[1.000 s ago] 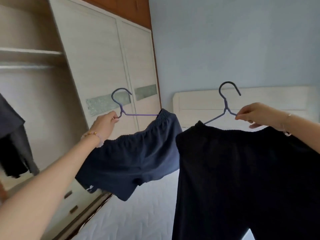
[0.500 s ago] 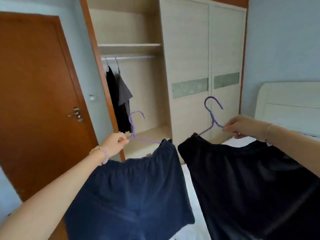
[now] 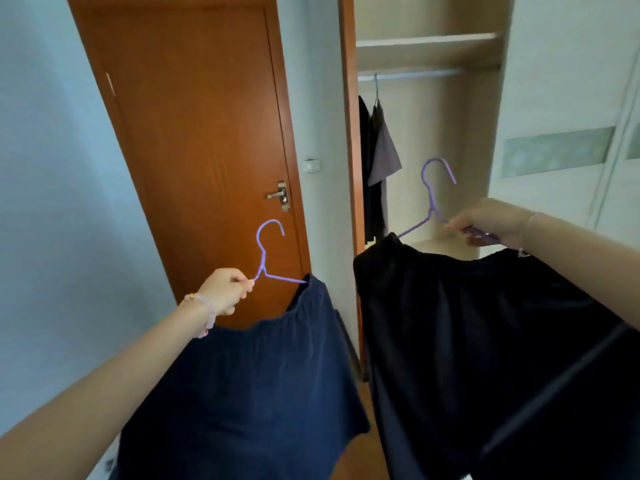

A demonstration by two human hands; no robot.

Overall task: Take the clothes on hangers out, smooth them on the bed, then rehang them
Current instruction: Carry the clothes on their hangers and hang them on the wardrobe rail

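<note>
Facing the open wardrobe [image 3: 426,140], both hands pinch purple hangers: navy shorts [image 3: 249,386] left, black garment [image 3: 485,341] right.

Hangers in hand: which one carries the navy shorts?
The purple hanger in the left hand carries the navy shorts; the right hand holds the hanger with the black garment.
</note>
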